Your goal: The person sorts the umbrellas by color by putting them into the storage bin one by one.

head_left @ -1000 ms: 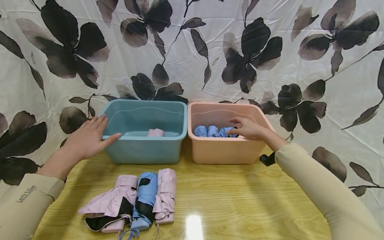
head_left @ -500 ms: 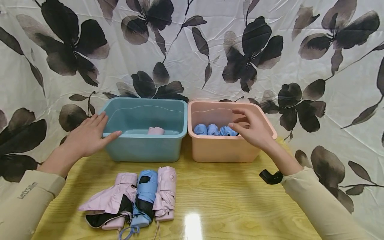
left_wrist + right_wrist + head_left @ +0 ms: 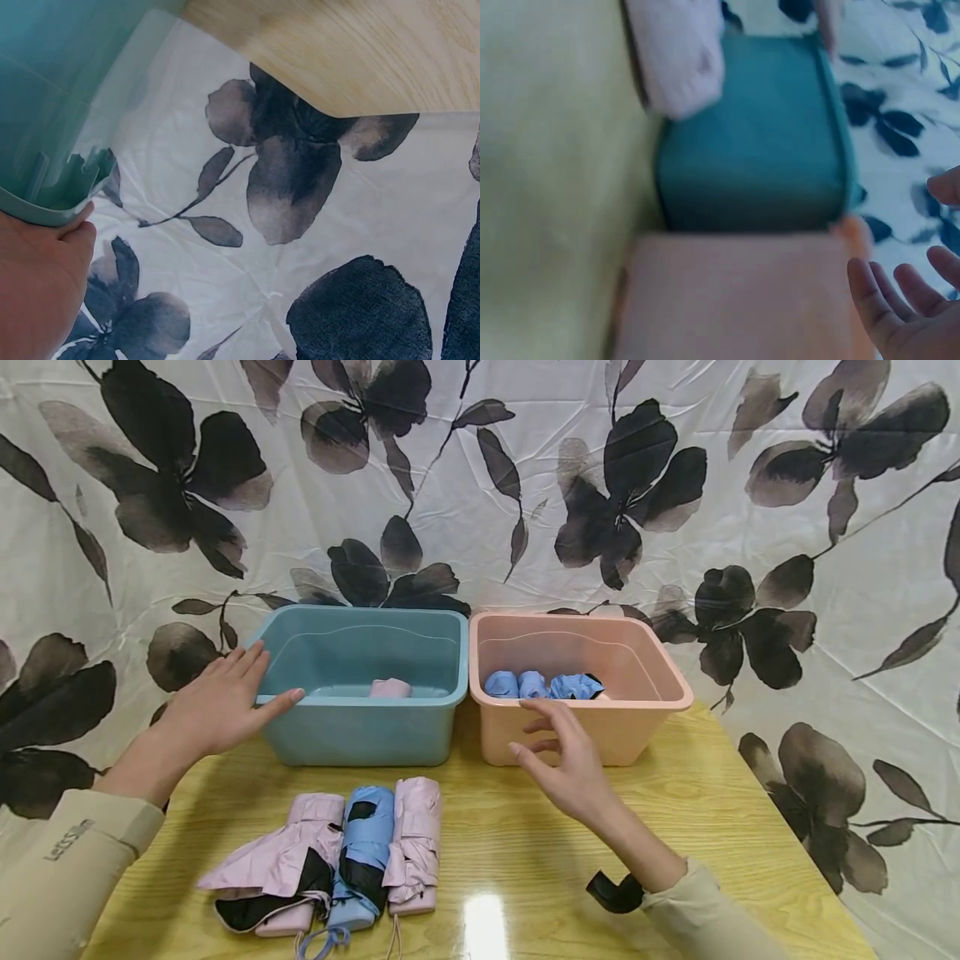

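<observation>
My left hand [image 3: 217, 702] rests with straight fingers on the left rim of the teal bin [image 3: 360, 735]; the left wrist view shows it at the rim too. Inside that bin lies one pink folded umbrella [image 3: 391, 688]. My right hand [image 3: 566, 764] hovers in front of the peach bin [image 3: 495, 731], fingers loosely bent and holding nothing. Three blue folded umbrellas [image 3: 576, 686] lie in the peach bin, partly hidden by its front wall. On the table, a loosely wrapped pink umbrella [image 3: 281, 860], a blue umbrella [image 3: 367, 835] and a neatly wrapped pink umbrella [image 3: 416, 827] lie side by side.
The two bins stand side by side at the back of the wooden table [image 3: 525, 868], against a floral cloth [image 3: 495, 527]. A black camera mount [image 3: 615, 892] sticks out from the right wrist. The table's right edge runs diagonally beyond the right arm.
My right hand has come up out of the peach bin and moved left and toward me, past its front rim. My left hand has stayed on the teal bin.
</observation>
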{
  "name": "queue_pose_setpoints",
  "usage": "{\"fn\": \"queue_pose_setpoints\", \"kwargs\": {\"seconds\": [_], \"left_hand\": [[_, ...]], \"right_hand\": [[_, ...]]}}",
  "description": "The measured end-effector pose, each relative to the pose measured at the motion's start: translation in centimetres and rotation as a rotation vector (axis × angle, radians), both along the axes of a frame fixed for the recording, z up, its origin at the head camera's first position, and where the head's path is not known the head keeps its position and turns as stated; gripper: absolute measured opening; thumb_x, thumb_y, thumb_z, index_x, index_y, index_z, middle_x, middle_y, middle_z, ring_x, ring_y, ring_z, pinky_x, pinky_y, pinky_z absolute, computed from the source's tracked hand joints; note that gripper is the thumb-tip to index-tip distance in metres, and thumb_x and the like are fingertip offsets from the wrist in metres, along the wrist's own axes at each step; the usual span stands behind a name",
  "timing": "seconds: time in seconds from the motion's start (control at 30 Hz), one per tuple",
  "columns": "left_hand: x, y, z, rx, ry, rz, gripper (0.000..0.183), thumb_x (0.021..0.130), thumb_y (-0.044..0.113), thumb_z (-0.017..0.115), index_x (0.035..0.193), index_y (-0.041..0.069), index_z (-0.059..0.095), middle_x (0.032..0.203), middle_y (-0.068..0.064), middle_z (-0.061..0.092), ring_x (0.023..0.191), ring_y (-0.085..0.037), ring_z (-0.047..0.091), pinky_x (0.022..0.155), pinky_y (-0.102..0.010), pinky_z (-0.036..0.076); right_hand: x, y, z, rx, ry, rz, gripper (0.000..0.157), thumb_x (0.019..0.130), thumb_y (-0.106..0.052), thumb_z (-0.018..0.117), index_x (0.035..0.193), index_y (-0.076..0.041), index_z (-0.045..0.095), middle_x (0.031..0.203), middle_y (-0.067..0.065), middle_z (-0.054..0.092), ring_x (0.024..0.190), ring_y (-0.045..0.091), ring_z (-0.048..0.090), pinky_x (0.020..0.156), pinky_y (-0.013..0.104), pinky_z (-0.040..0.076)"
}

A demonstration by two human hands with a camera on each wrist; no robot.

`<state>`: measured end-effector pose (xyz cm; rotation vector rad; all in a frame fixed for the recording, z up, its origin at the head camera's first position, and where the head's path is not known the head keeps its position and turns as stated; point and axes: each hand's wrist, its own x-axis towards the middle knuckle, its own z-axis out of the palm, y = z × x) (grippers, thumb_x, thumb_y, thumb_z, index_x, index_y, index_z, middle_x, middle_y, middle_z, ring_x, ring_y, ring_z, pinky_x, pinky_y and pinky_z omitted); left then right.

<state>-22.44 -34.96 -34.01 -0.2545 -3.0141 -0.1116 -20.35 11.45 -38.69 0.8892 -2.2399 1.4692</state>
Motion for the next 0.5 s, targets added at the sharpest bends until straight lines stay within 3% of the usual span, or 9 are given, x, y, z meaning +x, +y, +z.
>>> {"fn": "queue_pose_setpoints", "kwargs": {"seconds": [0.27,0.5], "left_hand": [[0.2,0.0,-0.1,0.015,-0.008,-0.005,0.103,0.104,0.068,0.038,0.158,-0.017,0.016,0.166,-0.038,0.008,0.152,-0.058,0.008,0.123,-0.070,0.008],[0.1,0.0,0.0,0.010,0.002,-0.011,0.101,0.105,0.067,0.037,0.158,-0.017,0.016,0.166,-0.038,0.009,0.153,-0.058,0.008,0.122,-0.070,0.009]], "right_hand": [[1.7,-3.8,-3.9,0.123,-0.164,0.087,0.062,0.095,-0.018,0.076,0.151,-0.012,0.049,0.149,0.010,0.048,0.121,0.025,0.058,0.094,0.042,0.059],[2.4,-6.9,-5.8,0.362,-0.261,0.143,0.077,0.096,-0.041,0.074,0.159,-0.015,0.038,0.158,0.010,0.037,0.130,0.032,0.055,0.103,0.049,0.054]]}}
